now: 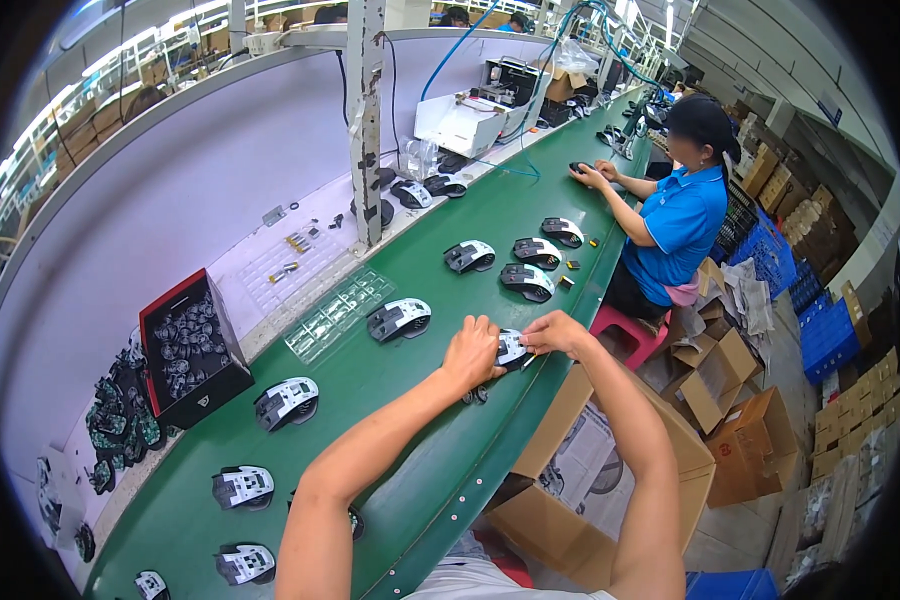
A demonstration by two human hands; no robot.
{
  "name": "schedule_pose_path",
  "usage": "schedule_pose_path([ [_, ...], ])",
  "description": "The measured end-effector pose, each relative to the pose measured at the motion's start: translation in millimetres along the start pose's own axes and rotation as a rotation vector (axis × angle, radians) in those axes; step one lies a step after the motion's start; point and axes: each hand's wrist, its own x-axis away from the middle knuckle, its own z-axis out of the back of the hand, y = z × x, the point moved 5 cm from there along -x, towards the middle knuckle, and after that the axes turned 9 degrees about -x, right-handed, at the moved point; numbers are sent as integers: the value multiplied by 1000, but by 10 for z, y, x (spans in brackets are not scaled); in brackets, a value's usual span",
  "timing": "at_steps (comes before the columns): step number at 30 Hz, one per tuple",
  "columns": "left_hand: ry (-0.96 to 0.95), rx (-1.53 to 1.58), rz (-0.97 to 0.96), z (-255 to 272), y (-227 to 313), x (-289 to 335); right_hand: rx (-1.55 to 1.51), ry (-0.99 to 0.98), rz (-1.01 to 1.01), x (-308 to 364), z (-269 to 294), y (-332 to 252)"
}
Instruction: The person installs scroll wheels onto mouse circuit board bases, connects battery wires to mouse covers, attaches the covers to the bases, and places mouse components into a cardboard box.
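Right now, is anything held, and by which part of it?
A white-and-black mouse, by its left side in the left grip; the right grip is at its right side, its hold unclear.

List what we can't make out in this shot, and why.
All head view:
- Centre mouse: sides covered by the left hand and right hand.
- Right fingertips: too small to tell whether they pinch a part or just press.
- Dark item by the left forearm: mostly hidden behind it.
- Bottom-left mouse: cut off by the lower edge.
- Far-end parts: too small to identify.
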Motion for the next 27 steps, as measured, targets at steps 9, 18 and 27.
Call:
schedule_pose_path([
  [9,-5,56,-4,-20,6,-39,-20,-25,27,-36,81,11],
  [18,-32,75,-16,-52,-7,-72,227,59,52,-116,39,-24],
  [27,-64,122,-35,-115,-76,-122,413,35,56,-188,90,-59],
])
